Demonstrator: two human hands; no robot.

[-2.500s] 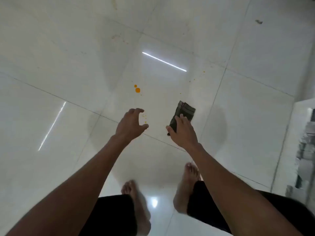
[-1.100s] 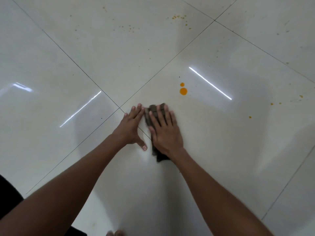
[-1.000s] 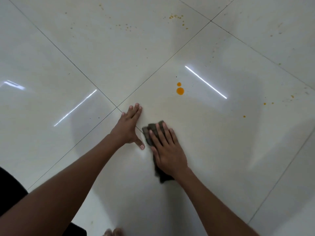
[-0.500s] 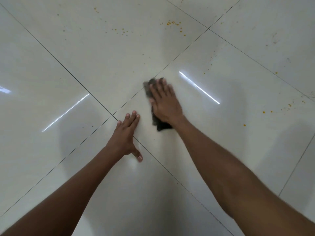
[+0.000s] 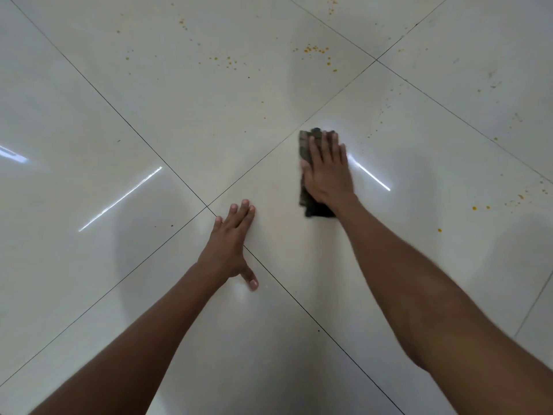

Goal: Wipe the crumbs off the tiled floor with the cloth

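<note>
A dark folded cloth (image 5: 304,145) lies flat on the glossy white tiled floor (image 5: 194,115), and my right hand (image 5: 327,172) presses down on it with fingers stretched forward. The cloth shows beyond the fingertips, along the hand's left side and behind the wrist. My left hand (image 5: 232,244) rests palm down on the floor nearer to me, at a crossing of grout lines, holding nothing. Small orange crumbs (image 5: 315,50) are scattered on the tile beyond the cloth, with more crumbs (image 5: 480,208) to the right.
Dark grout lines (image 5: 128,124) cross the floor diagonally. Bright light streaks (image 5: 119,199) reflect off the tiles. Fine orange specks (image 5: 227,61) dot the far tile. Both my forearms reach in from the bottom edge.
My right hand has slid the cloth forward and right along the tile, over where the two large orange spots were; they no longer show. My left hand stays planted.
</note>
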